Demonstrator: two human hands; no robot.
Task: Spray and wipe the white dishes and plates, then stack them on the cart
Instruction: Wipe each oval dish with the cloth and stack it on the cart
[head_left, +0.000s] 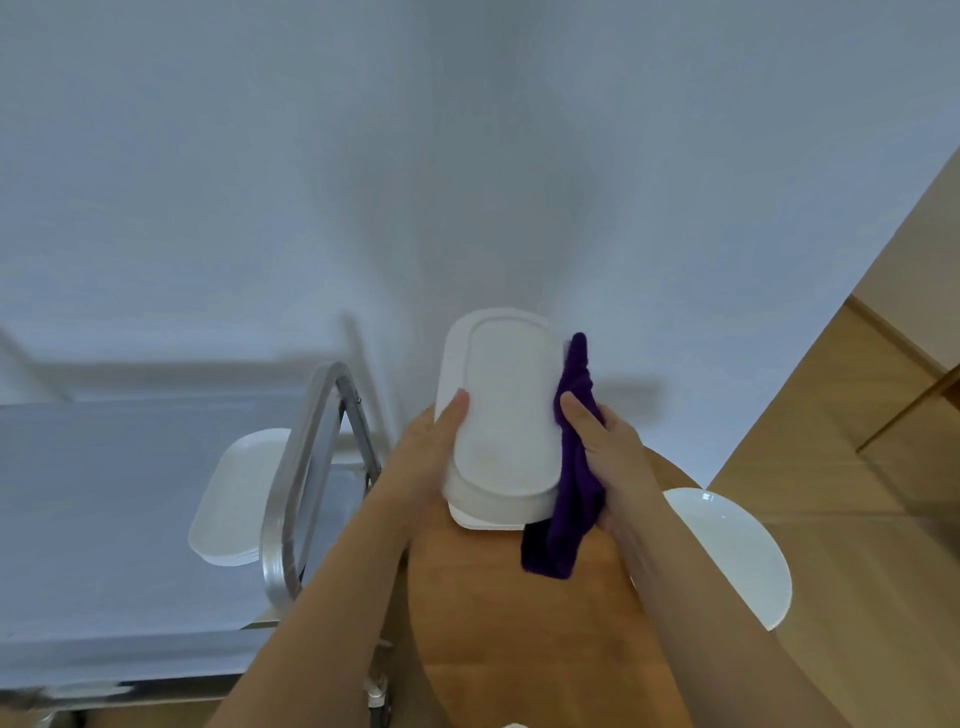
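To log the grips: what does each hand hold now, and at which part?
The left hand holds the white rectangular dish by its left rim. The right hand grips the purple cloth around its middle, against the dish's right edge.

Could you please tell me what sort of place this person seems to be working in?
Probably a restaurant or catering service area, though that is a guess: a metal service cart holds a stack of white oblong dishes, more white dishes sit on a round wooden table, and the walls are plain.
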